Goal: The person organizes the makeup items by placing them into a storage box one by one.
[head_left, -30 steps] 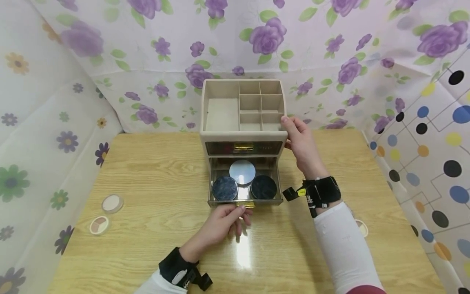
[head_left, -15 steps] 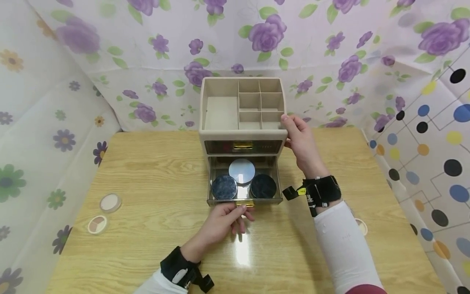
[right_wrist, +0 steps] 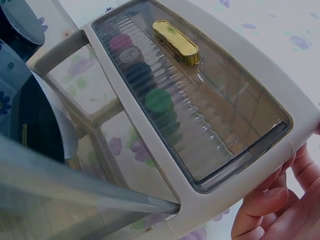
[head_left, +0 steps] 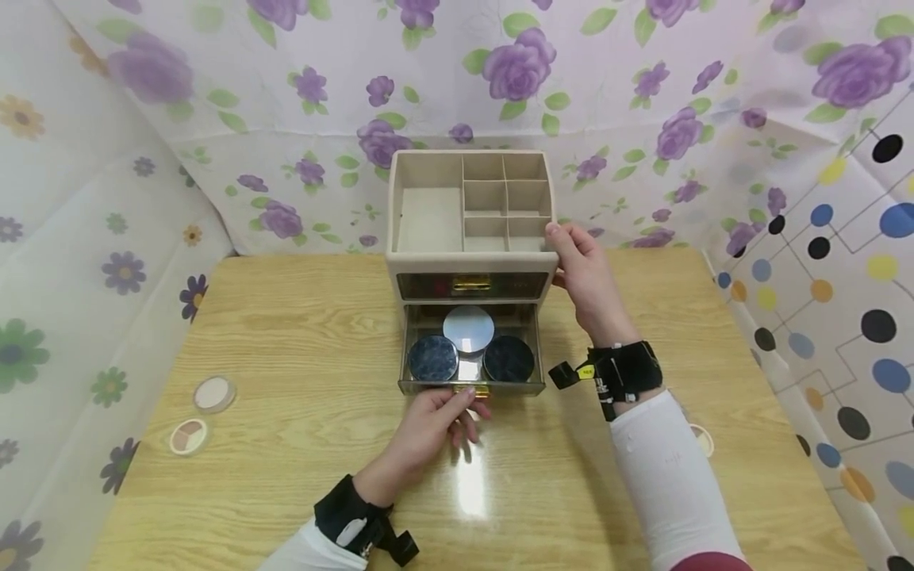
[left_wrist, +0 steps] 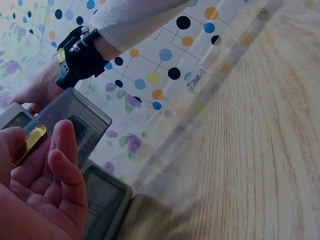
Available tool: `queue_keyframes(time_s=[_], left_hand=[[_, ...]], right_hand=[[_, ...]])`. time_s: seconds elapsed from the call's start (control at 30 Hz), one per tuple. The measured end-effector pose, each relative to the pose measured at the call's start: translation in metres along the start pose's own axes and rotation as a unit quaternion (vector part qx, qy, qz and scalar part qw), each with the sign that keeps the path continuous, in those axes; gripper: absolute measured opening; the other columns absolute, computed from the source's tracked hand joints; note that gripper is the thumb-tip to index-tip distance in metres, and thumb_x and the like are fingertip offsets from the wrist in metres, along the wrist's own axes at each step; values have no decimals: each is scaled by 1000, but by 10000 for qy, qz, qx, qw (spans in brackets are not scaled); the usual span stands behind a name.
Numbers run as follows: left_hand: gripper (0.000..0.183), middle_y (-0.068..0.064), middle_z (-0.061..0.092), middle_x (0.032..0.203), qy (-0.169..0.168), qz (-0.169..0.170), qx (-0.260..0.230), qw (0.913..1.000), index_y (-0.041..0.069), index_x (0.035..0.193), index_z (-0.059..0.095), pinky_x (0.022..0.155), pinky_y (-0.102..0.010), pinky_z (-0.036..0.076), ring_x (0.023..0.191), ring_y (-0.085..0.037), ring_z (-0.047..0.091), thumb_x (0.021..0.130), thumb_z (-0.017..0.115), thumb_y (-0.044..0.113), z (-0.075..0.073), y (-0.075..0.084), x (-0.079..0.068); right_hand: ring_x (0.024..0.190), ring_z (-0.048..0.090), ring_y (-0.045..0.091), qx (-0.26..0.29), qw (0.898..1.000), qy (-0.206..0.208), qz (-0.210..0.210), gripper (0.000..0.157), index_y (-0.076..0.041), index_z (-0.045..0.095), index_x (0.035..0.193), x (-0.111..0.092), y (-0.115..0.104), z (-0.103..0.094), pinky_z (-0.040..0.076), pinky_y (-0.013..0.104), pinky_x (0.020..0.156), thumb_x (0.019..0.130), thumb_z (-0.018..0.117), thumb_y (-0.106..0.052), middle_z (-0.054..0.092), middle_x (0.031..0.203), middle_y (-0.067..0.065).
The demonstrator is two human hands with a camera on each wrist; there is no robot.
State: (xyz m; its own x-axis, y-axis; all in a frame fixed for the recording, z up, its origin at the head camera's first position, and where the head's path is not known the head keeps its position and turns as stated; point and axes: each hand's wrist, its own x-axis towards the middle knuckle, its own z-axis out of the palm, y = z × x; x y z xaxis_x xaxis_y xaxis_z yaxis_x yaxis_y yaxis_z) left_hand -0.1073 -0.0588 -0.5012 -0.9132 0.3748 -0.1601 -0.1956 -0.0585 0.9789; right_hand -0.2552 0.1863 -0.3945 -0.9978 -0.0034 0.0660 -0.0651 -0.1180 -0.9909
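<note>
A beige desktop organizer (head_left: 471,258) stands at the back of the table, a see-through drawer (head_left: 539,349) pulled out of its front. Three round lidded cases lie inside: a silvery case (head_left: 468,328) behind, a dark marbled case (head_left: 433,359) at left and a darker case (head_left: 508,360) at right. My left hand (head_left: 421,428) pinches the drawer's gold handle (left_wrist: 34,142) between thumb and index finger, the other fingers loosely curled below. At the organizer's right side my right hand (head_left: 589,277) grips the wall, its thumb at the top rim; in the head view the fingers are mostly hidden.
Above the open drawer is a closed drawer (head_left: 471,285) holding small colored rounds, seen in the right wrist view. At the table's left lie a round compact (head_left: 214,393) and a three-color palette (head_left: 189,437). Another palette (head_left: 703,439) is partly behind the right forearm.
The drawer has slid slightly inward with the cases in it, and my left hand has moved along with it. My right hand keeps its grip on the organizer.
</note>
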Motion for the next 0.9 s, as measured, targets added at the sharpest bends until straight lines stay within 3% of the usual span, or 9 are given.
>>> queue_keyframes(time_s=[0.17,0.43,0.7,0.9], left_hand=[[46,-24,73,82,118,-3,-206,9997,-9,105,76,49,-28,47,55,-17,58,114,55,31,1,1,3],[46,-10,76,85,249,-7,-495,9985,-9,108,75,52,-29,46,56,-18,57,113,57,33,4,4,13],[43,-18,77,96,542,12,-691,9961,-5,109,74,56,-27,47,61,-15,62,112,59,35,5,8,32],[44,-17,78,103,712,97,-726,9948,-4,110,74,58,-27,46,65,-15,64,111,60,37,3,14,46]], right_hand=[[88,67,15,-67,10000,13,9,28,-17,61,94,-1,0,0,53,35,77,108,64,-40,61,97,2],[89,67,16,-103,9999,35,13,32,-14,58,93,-2,-1,0,53,34,77,109,64,-41,59,98,2],[88,67,16,-31,10000,45,22,30,-17,60,90,-2,0,1,53,34,77,109,64,-40,59,96,1],[88,67,16,-46,9999,73,51,31,-18,58,88,-1,-1,1,53,36,78,109,63,-41,58,94,0]])
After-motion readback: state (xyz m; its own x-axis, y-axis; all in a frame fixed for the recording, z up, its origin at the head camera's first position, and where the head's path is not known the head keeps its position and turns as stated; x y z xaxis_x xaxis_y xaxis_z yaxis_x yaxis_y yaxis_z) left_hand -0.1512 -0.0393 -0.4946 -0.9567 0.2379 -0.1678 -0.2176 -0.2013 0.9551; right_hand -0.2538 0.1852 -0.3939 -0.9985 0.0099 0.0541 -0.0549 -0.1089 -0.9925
